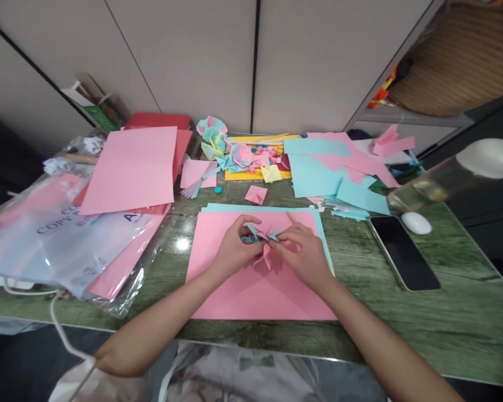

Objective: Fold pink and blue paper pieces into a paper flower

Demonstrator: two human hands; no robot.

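A folded paper flower (266, 254) with pink and light blue petals is held between both hands, just above the large pink sheets (235, 296). My left hand (238, 248) pinches its left side, where blue petals show between thumb and fingers. On its right side, my right hand (304, 251) grips a petal between thumb and index finger. Parts of the flower are hidden behind the fingertips. Beyond the sheets lies a small pink folded square (256, 195), and behind it a yellow folded piece (271, 173).
Finished paper flowers (240, 156) and a yellow tray (235, 175) of small coloured pieces stand at the back. Blue and pink scraps (316, 176), a phone (404, 254) and a bottle (436, 176) are at right. At left are a plastic paper packet (67, 234) and a pink stack (129, 170).
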